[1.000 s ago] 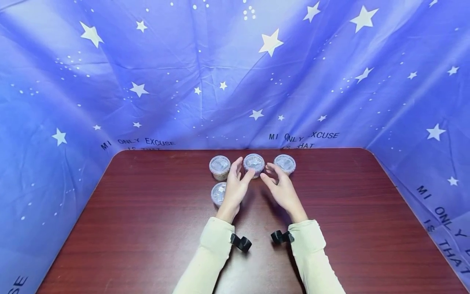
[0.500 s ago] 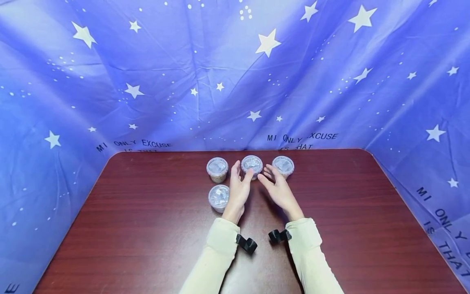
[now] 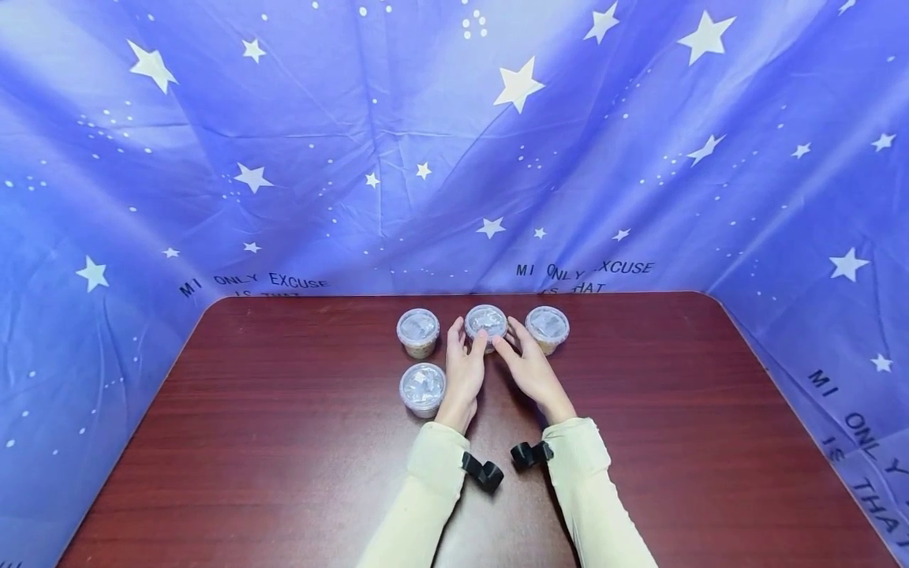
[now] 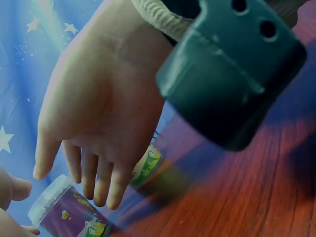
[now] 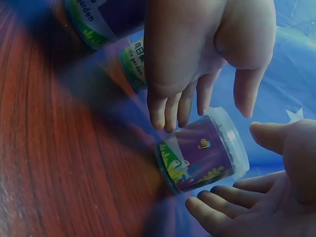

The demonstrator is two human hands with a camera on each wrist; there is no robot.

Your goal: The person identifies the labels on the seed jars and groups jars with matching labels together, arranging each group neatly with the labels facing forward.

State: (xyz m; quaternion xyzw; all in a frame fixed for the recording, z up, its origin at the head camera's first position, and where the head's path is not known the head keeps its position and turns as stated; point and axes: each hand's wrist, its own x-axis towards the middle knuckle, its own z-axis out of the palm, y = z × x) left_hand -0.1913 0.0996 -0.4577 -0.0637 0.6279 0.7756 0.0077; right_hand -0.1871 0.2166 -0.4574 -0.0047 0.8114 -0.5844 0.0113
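In the head view a small round tub (image 3: 486, 322) with a clear lid stands between my hands. Up close, its side (image 5: 202, 158) is purple with printed plants and a bee. My left hand (image 3: 465, 383) lies along its left side, with long, nearly straight fingers. On the right, my right hand (image 3: 534, 375) mirrors this, fingertips right at the wall. Both thumbs come near the front of the lid. The left wrist view shows the right hand (image 4: 106, 94) large, its thumb apart from the lid. In the right wrist view, the left hand (image 5: 197, 54) dominates and the right hand (image 5: 276, 200) enters lower right.
Similar lidded tubs stand at the left (image 3: 417, 331) and right (image 3: 548, 329) of the row. Another tub (image 3: 422, 390) stands nearer, beside my left wrist. The dark red wooden table (image 3: 284, 442) is backed by a blue star-printed cloth (image 3: 319, 142). Black camera mounts (image 3: 531, 454) sit on the sleeves.
My right hand has moved left, closer to the middle tub, away from the right tub. My left forearm has shifted right, uncovering the nearer tub. The view has also shifted slightly.
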